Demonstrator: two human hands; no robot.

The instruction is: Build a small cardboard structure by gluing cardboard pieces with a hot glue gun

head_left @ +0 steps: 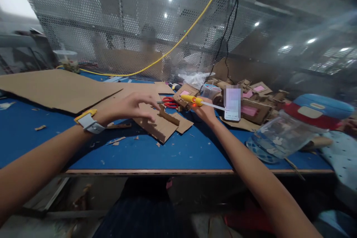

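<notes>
My right hand [205, 111] is wrapped round a yellow hot glue gun [189, 99], with a small orange light glowing on it. A whitish glue stick [213, 105] sticks out of its back end. My left hand [136, 105], with a pale watch on the wrist, hovers with fingers spread over a cut cardboard piece [163, 130] that has an upright strip along it; I see no object in it. Red-handled scissors [170, 102] lie between the two hands, just behind the cardboard piece.
Large cardboard sheets [55, 87] cover the left back of the blue table [134, 160]. A phone [232, 106] leans against several cardboard constructions [256, 108]. At right stands a clear jug [275, 137] with a blue-red lid, beside another person's sleeve [340, 156]. A yellow cable [178, 41] hangs behind.
</notes>
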